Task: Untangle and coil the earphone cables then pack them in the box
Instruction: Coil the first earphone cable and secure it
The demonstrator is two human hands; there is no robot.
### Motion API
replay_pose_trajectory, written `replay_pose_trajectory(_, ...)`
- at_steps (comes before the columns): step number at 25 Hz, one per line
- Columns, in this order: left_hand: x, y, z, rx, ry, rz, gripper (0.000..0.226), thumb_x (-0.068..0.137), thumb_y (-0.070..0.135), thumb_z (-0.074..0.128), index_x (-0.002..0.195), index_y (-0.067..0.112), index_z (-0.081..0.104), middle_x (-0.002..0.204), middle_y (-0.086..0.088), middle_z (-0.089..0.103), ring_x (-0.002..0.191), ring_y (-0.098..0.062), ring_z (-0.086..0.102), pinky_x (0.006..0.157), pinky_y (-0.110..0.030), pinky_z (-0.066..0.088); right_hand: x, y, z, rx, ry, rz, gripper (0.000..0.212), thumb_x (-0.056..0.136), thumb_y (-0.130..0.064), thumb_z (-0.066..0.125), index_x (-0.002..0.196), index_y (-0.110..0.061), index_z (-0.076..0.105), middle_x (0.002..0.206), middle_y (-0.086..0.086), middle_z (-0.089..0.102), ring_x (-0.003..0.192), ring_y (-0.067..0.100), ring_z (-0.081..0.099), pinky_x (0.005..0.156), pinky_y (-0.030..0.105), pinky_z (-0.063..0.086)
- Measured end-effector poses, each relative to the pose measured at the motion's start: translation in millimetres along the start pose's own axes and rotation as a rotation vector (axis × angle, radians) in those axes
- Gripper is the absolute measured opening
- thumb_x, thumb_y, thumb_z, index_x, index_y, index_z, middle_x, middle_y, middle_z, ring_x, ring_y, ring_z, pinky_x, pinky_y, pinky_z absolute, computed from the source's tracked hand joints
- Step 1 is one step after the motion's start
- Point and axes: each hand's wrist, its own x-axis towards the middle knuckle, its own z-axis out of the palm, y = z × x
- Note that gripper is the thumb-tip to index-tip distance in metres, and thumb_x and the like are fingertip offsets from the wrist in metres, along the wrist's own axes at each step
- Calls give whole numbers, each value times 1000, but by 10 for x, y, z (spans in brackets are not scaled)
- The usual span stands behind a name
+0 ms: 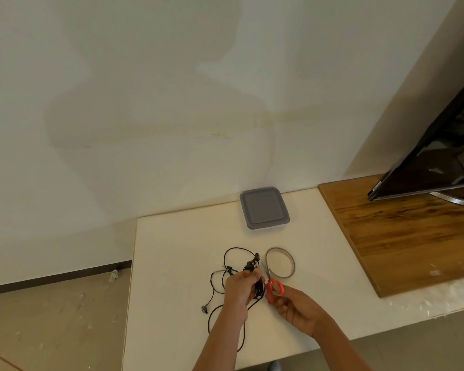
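Two hands are over the white desk (172, 263). The left hand (243, 287) has its grip closed round a bunch of black cables (253, 263) — the fingers are curled on the tangle. Loose loops lie on the desk to the left and run toward the near edge, with one earbud (204, 308) at the end of a strand. The right hand (295, 306) is just beside it, fingers curled at the red handles of the scissors (275, 289) — whether its grip holds them I cannot tell. A tape ring (292, 263) lies just behind the scissors. The grey box (264, 208) stands at the far edge, lid on, well apart from the cables.
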Motion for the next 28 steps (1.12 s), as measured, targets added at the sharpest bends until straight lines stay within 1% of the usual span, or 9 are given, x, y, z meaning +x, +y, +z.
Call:
replay_pose_trajectory(5, -21, 38, -30, -65, 25, -30, 15, 85, 12, 69, 70, 8, 68, 78, -7, 70, 83, -19, 64, 75, -29, 47, 0, -8, -100, -52, 80, 7, 29, 83, -6, 64, 109, 6, 64, 78, 13, 64, 50, 6, 47, 41, 13, 40)
replay_pose_trajectory(8, -63, 68, -28, -106, 25, -46, 16, 85, 8, 68, 69, 7, 68, 75, -7, 69, 83, -21, 64, 78, -31, 47, -44, -8, -130, -186, 182, -51, 22, 84, 4, 60, 106, 3, 68, 77, 12, 69, 58, 10, 51, 44, 15, 39)
replay_pose_trajectory(11, -132, 112, -24, -150, 15, -55, 13, 87, 8, 65, 74, 6, 69, 74, -7, 69, 84, -20, 64, 78, -30, 47, -142, 9, -62, -600, 487, -255, 9, 80, -6, 70, 87, -9, 72, 69, 3, 71, 57, 11, 51, 50, 18, 39)
replay_pose_trajectory(13, -212, 161, -33, -185, -5, -51, 9, 87, 10, 65, 81, 6, 70, 76, -7, 70, 84, -19, 64, 77, -28, 47, -209, 45, 15, -1059, 704, -343, 9, 85, -19, 66, 81, -15, 59, 70, -2, 66, 57, 9, 52, 49, 18, 38)
replay_pose_trajectory(15, -336, 224, -47, -236, -39, -33, 8, 88, 10, 64, 84, 6, 70, 77, -6, 70, 84, -18, 64, 80, -29, 48, -283, 116, 98, -1435, 789, -345, 26, 95, -26, 48, 70, -22, 43, 74, -5, 55, 60, 9, 48, 53, 20, 38)
replay_pose_trajectory(17, -507, 314, -74, -293, -65, -6, 8, 88, 8, 63, 86, 5, 69, 77, -7, 70, 83, -18, 64, 83, -30, 48, -325, 147, 156, -1551, 775, -343, 29, 97, -24, 41, 68, -23, 42, 81, -4, 50, 69, 11, 47, 61, 22, 42)
replay_pose_trajectory(21, -908, 497, -170, -299, -84, 65, 8, 88, 11, 64, 89, 6, 70, 81, -6, 72, 83, -17, 66, 76, -28, 49, -641, -39, 485, -1466, 747, -316, 17, 95, -16, 46, 88, -22, 60, 87, -3, 59, 74, 14, 52, 68, 25, 51)
replay_pose_trajectory(25, -1366, 668, -279, -346, -88, 181, 11, 87, 11, 64, 92, 2, 70, 80, -8, 72, 83, -20, 68, 76, -29, 51, -1360, -140, 1083, -950, 785, -1059, 16, 82, -15, 70, 95, -23, 74, 87, -12, 66, 74, 11, 64, 64, 26, 55)
replay_pose_trajectory(28, -1764, 746, -277, -391, -116, 245, 14, 88, 10, 62, 95, -1, 69, 87, -12, 72, 88, -22, 69, 81, -30, 53, -1765, -56, 1501, -912, 602, -1287, 21, 75, -16, 75, 94, -27, 75, 83, -23, 62, 75, 5, 63, 62, 13, 51)
